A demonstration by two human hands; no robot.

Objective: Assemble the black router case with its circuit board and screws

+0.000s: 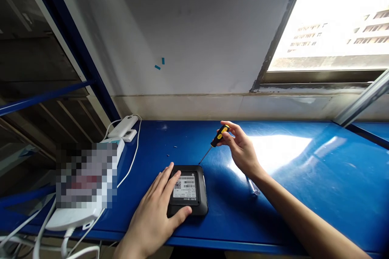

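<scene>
A small black box (199,206) with a white barcode label lies face down on the blue table (304,194) near its front edge. My left hand (153,214) rests on the box's left side, fingers along its edge and thumb on the front corner, holding it steady. My right hand (241,147) pinches a black and yellow screwdriver (217,139) by its handle. The tool slants down to the left, and its thin tip touches the box's far right corner.
Several tiny screws (172,150) lie on the table behind the box. White devices with cables (123,129) sit at the left, partly blurred out. A clear thin object (253,187) lies under my right forearm. A wall and window ledge close the back.
</scene>
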